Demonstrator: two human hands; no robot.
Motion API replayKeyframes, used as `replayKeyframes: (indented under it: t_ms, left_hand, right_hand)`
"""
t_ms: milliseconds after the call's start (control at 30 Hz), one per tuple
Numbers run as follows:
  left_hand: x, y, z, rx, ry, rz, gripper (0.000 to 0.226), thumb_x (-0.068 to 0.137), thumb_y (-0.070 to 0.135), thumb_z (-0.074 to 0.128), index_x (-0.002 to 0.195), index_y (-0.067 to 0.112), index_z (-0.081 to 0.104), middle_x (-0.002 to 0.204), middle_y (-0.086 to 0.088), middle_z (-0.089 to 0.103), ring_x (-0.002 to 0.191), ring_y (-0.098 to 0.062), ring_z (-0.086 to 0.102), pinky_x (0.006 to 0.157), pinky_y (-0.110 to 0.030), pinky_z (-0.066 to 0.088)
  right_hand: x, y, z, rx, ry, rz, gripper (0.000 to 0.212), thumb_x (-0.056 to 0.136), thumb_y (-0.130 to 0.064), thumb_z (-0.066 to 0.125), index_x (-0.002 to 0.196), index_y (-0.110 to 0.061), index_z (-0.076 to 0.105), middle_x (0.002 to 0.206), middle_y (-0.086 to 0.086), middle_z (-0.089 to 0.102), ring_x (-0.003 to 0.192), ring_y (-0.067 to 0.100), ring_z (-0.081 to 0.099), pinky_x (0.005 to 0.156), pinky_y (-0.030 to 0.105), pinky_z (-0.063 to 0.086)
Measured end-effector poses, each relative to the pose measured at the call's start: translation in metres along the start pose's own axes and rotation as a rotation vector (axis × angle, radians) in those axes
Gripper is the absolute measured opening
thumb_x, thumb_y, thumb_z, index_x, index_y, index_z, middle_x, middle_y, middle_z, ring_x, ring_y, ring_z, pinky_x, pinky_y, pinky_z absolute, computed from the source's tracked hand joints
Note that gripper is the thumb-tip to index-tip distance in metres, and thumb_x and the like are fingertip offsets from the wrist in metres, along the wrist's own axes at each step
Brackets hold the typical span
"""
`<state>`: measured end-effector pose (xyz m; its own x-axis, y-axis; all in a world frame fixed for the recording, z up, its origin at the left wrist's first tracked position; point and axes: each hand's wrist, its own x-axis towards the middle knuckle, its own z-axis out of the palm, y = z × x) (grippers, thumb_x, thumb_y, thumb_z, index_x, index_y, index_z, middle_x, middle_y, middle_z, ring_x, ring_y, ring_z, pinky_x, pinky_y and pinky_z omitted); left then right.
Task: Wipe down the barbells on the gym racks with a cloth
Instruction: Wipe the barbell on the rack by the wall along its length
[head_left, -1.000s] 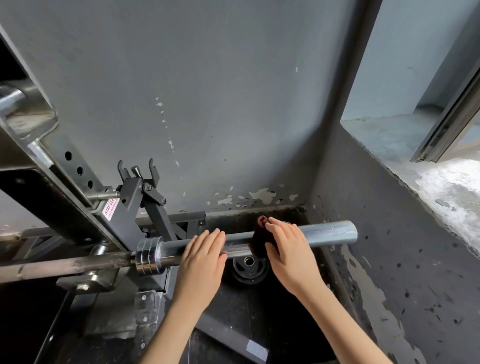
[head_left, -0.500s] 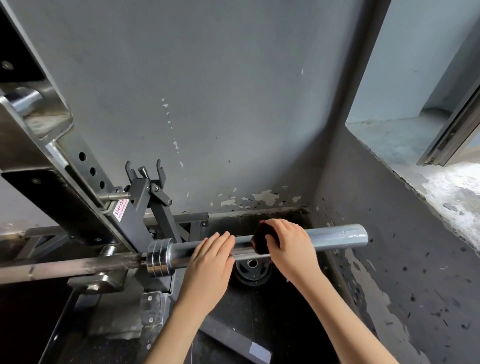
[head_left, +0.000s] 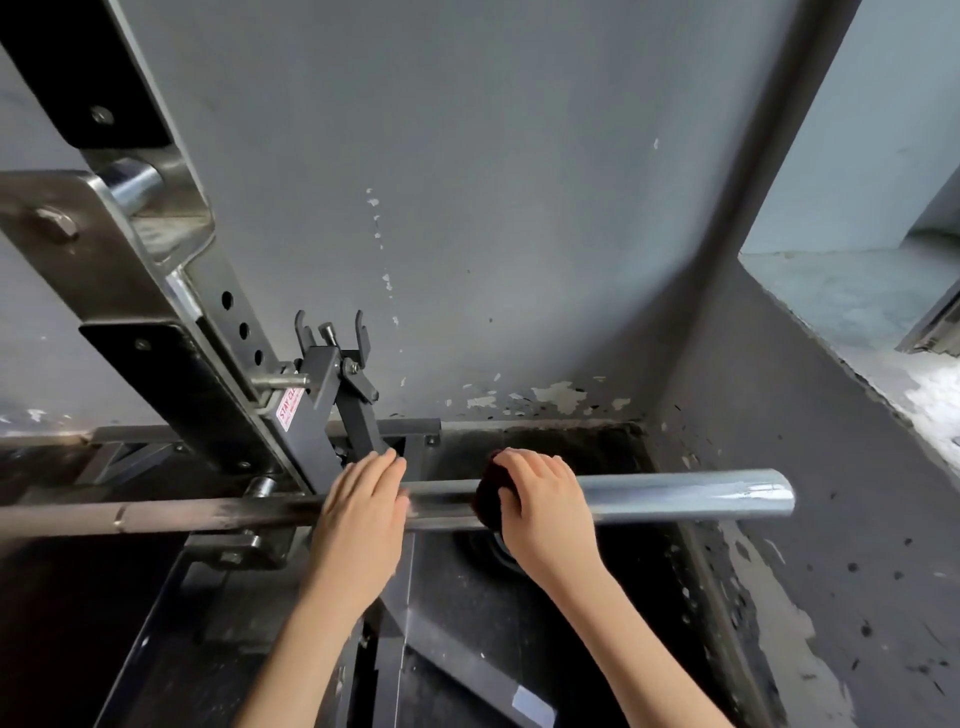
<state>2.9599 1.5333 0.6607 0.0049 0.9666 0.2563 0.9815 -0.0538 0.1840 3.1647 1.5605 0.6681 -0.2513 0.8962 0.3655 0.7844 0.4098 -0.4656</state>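
Chipped grey wall (head_left: 467, 208); your left hand (head_left: 358, 519) lies flat on the barbell (head_left: 685, 493), right hand (head_left: 545, 512) clasps the cloth (head_left: 488, 493).

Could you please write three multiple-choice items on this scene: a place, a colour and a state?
1. Where is the cloth? A in a bucket; B on the barbell, under the right hand; C on a chair.
2. The cloth's colour? A white; B dark maroon; C yellow.
3. The left hand? A lies flat across the barbell; B clenched in air; C gripping the cloth.
Key: B, the right hand's fingers curl over it on the barbell; B, its dark edge shows beside those fingers; A, its fingers lie straight.
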Motion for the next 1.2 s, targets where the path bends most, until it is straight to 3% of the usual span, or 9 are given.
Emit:
replayKeyframes:
  t_ms: [167, 300, 500, 600, 667, 833, 1000, 1100, 1200]
  left_hand:
    - [-0.005, -0.013, -0.006, -0.197, -0.067, -0.071, 0.052, 0.1, 0.026, 0.043, 0.149, 0.011, 0.032, 0.155, -0.001, 0.031, 0.144, -0.016, 0.024, 0.115, -0.025, 0.005]
    - [-0.008, -0.013, -0.014, -0.277, -0.115, -0.092, 0.059, 0.098, 0.041, 0.019, 0.149, 0.014, 0.031, 0.155, 0.003, 0.031, 0.143, -0.01, 0.022, 0.113, -0.018, 0.004]
    - [0.004, -0.028, -0.039, -0.294, -0.29, -0.049, 0.05, 0.104, 0.027, 0.036, 0.152, 0.028, 0.019, 0.151, 0.023, 0.016, 0.127, 0.011, 0.003, 0.106, -0.011, -0.005]
    - [0.004, -0.03, -0.041, -0.333, -0.317, -0.065, 0.051, 0.104, 0.029, 0.036, 0.152, 0.029, 0.018, 0.149, 0.026, 0.012, 0.133, 0.01, 0.007, 0.108, -0.013, 0.002]
    - [0.003, -0.03, -0.037, -0.355, -0.29, -0.07, 0.05, 0.103, 0.026, 0.038, 0.152, 0.027, 0.025, 0.155, 0.018, 0.023, 0.14, 0.002, 0.019, 0.11, -0.015, 0.01]
    - [-0.001, -0.032, -0.037, -0.358, -0.275, -0.043, 0.049, 0.102, 0.025, 0.043, 0.15, 0.025, 0.031, 0.153, 0.016, 0.029, 0.133, 0.006, 0.024, 0.107, -0.011, 0.012]
    - [0.003, -0.033, -0.042, -0.343, -0.318, -0.047, 0.051, 0.101, 0.027, 0.046, 0.149, 0.027, 0.031, 0.153, 0.017, 0.029, 0.136, 0.001, 0.028, 0.108, -0.014, 0.016]
    - [0.013, -0.037, -0.051, -0.314, -0.422, -0.031, 0.057, 0.097, 0.03, 0.053, 0.149, 0.03, 0.03, 0.153, 0.018, 0.03, 0.138, -0.004, 0.03, 0.113, -0.024, 0.023]
    - [0.025, -0.04, -0.059, -0.264, -0.575, -0.001, 0.067, 0.095, 0.034, 0.056, 0.152, 0.031, 0.021, 0.157, 0.017, 0.021, 0.142, -0.007, 0.023, 0.114, -0.026, 0.019]
  right_hand:
    - [-0.009, 0.012, -0.009, -0.004, 0.019, -0.035, 0.035, 0.079, -0.015, 0.062, 0.114, -0.014, 0.065, 0.114, 0.0, 0.068, 0.101, 0.023, 0.063, 0.091, 0.041, 0.051]
    - [0.007, -0.015, 0.014, -0.037, 0.052, 0.002, 0.028, 0.077, -0.009, 0.054, 0.102, -0.011, 0.067, 0.102, 0.002, 0.069, 0.09, 0.026, 0.064, 0.085, 0.039, 0.052]
    - [-0.002, -0.011, 0.015, 0.024, -0.061, -0.164, 0.038, 0.08, -0.016, 0.061, 0.118, -0.014, 0.062, 0.123, 0.0, 0.064, 0.107, 0.021, 0.059, 0.095, 0.036, 0.046]
    - [0.011, -0.02, 0.023, -0.017, -0.018, -0.068, 0.03, 0.083, -0.019, 0.057, 0.111, -0.014, 0.065, 0.11, 0.0, 0.068, 0.096, 0.023, 0.063, 0.086, 0.036, 0.051]
    - [0.02, -0.039, 0.035, -0.025, -0.034, -0.056, 0.024, 0.084, -0.018, 0.056, 0.106, -0.014, 0.065, 0.105, 0.001, 0.068, 0.091, 0.025, 0.064, 0.081, 0.037, 0.052]
    - [0.015, -0.043, 0.036, 0.023, -0.138, -0.191, 0.035, 0.083, -0.023, 0.059, 0.117, -0.017, 0.062, 0.12, -0.001, 0.066, 0.106, 0.021, 0.062, 0.094, 0.037, 0.049]
    - [0.031, -0.054, 0.045, -0.049, -0.131, -0.045, 0.025, 0.086, -0.025, 0.049, 0.101, -0.013, 0.064, 0.097, 0.004, 0.068, 0.085, 0.028, 0.063, 0.079, 0.039, 0.05]
    - [0.028, -0.059, 0.047, 0.051, -0.188, -0.14, 0.027, 0.085, -0.02, 0.053, 0.109, -0.012, 0.064, 0.106, 0.004, 0.067, 0.094, 0.027, 0.062, 0.085, 0.04, 0.052]
    - [0.021, -0.041, 0.034, 0.104, -0.21, -0.177, 0.034, 0.084, -0.02, 0.059, 0.117, -0.016, 0.061, 0.118, -0.001, 0.066, 0.108, 0.021, 0.061, 0.094, 0.036, 0.05]
